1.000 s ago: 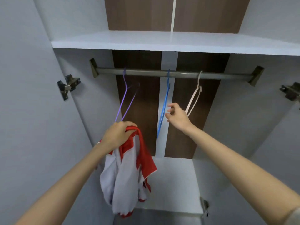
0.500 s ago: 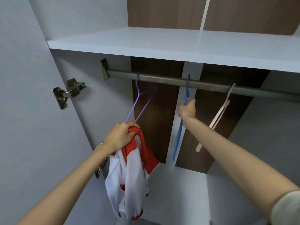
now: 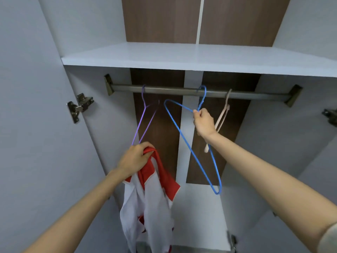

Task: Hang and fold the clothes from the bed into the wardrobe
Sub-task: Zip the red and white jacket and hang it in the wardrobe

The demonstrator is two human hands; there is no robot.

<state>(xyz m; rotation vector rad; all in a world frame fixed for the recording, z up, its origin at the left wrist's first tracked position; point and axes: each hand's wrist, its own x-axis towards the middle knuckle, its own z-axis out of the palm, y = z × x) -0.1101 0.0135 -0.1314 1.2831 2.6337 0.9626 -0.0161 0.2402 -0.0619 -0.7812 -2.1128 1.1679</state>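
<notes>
My left hand [image 3: 134,158] grips a red and white garment [image 3: 151,203] by its red collar; the cloth hangs down in front of the open wardrobe. My right hand [image 3: 203,122] pinches the neck of a blue wire hanger [image 3: 184,137], just under its hook, which sits at the metal rail [image 3: 173,89]. The blue hanger is swung out so its triangle faces me. A purple hanger [image 3: 144,121] hangs on the rail to the left, a beige hanger [image 3: 223,117] to the right, partly behind my right wrist.
A white shelf [image 3: 182,55] runs above the rail. A lower white shelf [image 3: 198,216] lies below the hangers. Door hinges [image 3: 80,106] stick out on the left side panel, and another hinge [image 3: 330,115] on the right.
My right hand has taken hold of the blue hanger's neck and turned the hanger from edge-on to face me. My left hand still holds the garment in the same place.
</notes>
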